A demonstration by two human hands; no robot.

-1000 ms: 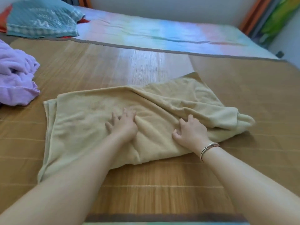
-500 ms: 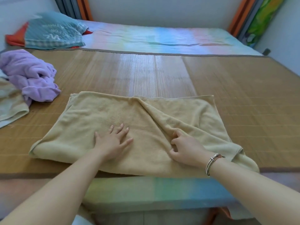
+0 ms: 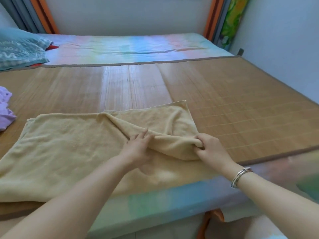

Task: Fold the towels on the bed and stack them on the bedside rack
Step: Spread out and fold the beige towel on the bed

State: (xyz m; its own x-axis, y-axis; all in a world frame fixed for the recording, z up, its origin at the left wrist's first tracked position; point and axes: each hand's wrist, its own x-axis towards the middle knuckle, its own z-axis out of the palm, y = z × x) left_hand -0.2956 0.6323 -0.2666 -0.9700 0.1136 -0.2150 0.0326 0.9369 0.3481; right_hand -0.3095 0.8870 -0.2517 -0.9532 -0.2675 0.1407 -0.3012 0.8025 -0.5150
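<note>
One beige towel (image 3: 72,152), spread on the woven bed mat (image 3: 233,107) at the near edge of the bed (image 3: 155,204); left portion flat, right portion folded over into a raised ridge. Left hand (image 3: 138,149): grip pinching the ridge fold near its middle, fingers lying along the cloth. Right hand (image 3: 210,149): grip curled round the bunched right end of the fold; silver bracelet (image 3: 240,175) at the wrist. One lilac towel (image 3: 5,109), crumpled, far left on the mat, well apart. One teal pillow (image 3: 19,49), far left corner, on the pastel sheet (image 3: 134,47).
</note>
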